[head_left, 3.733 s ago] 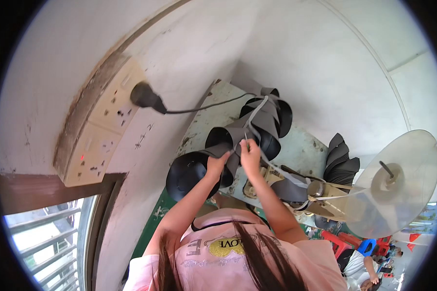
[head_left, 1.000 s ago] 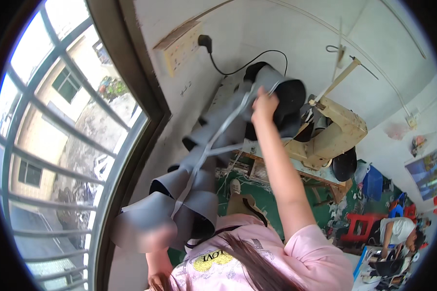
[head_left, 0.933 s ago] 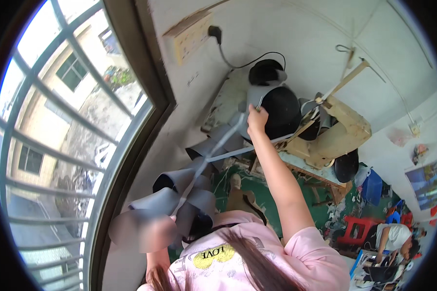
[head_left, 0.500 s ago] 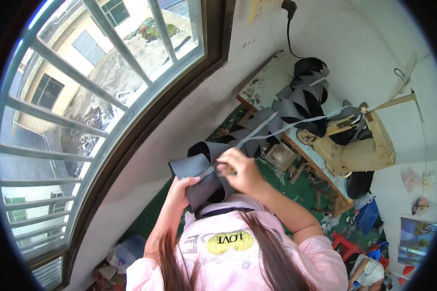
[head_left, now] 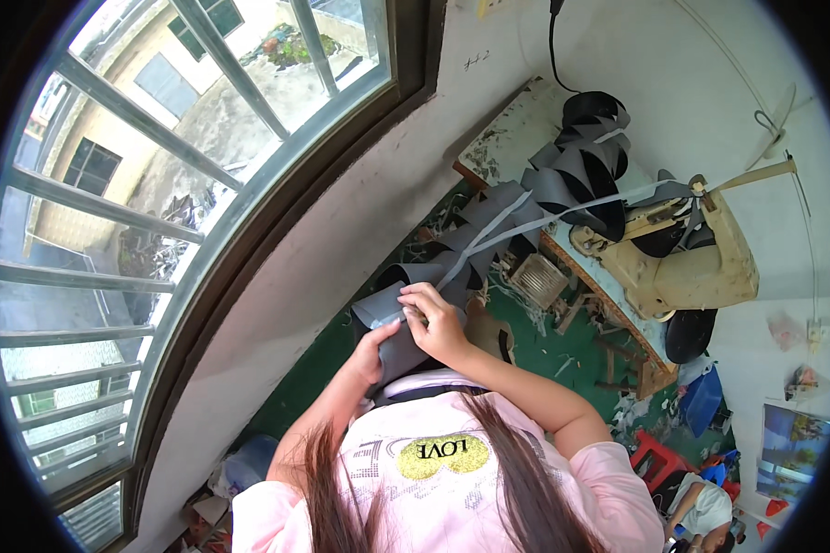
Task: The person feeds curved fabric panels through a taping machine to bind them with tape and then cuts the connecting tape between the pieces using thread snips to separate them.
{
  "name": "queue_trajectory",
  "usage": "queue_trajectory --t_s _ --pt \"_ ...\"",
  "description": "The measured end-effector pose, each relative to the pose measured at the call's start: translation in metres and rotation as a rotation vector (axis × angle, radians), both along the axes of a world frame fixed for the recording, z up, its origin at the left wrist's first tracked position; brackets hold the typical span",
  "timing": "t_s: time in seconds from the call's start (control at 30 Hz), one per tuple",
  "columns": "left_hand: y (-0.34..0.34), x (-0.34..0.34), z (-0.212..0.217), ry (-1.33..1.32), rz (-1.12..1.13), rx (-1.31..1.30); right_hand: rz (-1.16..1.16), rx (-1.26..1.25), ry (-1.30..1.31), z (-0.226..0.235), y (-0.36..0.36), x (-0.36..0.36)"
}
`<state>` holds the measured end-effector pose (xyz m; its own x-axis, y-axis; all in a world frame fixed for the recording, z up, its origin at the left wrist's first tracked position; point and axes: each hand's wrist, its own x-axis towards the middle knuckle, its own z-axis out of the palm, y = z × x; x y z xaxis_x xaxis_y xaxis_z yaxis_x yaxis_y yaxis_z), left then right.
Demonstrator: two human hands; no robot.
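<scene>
My left hand (head_left: 369,361) grips a curved dark grey sheet piece (head_left: 378,306) in front of my body, thumb on top at its edge. My right hand (head_left: 438,330) is bent over the same piece with its fingers drawn together. A narrow grey strip (head_left: 581,208) runs down to these fingers, and they appear to pinch it; the fingertips partly hide the contact. From the held piece a chain of similar grey curved pieces (head_left: 553,189), black inside, stretches away to the far table. The strip leads on to a cream sewing machine (head_left: 701,276).
The worktable (head_left: 500,146) with the machine stands at far right of my hands. A barred window (head_left: 203,184) fills the left. Scraps litter the green floor (head_left: 553,369) around a woven basket (head_left: 537,279). A red stool (head_left: 657,458) and another person (head_left: 705,507) are at lower right.
My right hand has come down and left, close to my left hand at the piece. The left hand and held piece have shifted slightly right.
</scene>
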<state>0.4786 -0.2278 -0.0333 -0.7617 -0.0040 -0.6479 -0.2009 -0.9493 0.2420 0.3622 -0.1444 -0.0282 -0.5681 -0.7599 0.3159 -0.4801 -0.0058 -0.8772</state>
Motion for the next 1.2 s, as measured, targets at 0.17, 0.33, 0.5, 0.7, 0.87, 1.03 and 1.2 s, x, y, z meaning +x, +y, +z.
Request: queue_trajectory --t_s 0.17,0.33,0.5,0.7,0.87,1.03,1.2 --pt "-0.031 0.002 0.005 -0.271 -0.274 -0.472 -0.017 0.119 -0.184 -0.003 0.004 -0.013" --pt "-0.040 0.028 -0.027 -0.330 -0.308 -0.868 0.177 0.292 -0.570 -0.034 0.014 -0.015" --pt "-0.030 0.029 -0.016 -0.312 -0.055 -0.432 0.208 0.442 -0.888 -0.049 0.002 0.012" --pt "-0.006 0.027 -0.021 -0.073 0.214 -0.219 0.160 0.467 -1.034 -0.065 0.002 0.019" --pt "-0.007 0.036 -0.034 -0.037 0.119 -0.287 0.159 0.566 -0.711 -0.058 0.003 0.012" --pt "0.000 0.040 -0.033 -0.122 0.107 -0.446 0.244 0.606 -0.985 -0.032 -0.008 0.006" --pt "0.002 0.044 -0.028 -0.097 0.167 -0.422 0.297 0.742 -1.150 -0.035 -0.007 0.004"
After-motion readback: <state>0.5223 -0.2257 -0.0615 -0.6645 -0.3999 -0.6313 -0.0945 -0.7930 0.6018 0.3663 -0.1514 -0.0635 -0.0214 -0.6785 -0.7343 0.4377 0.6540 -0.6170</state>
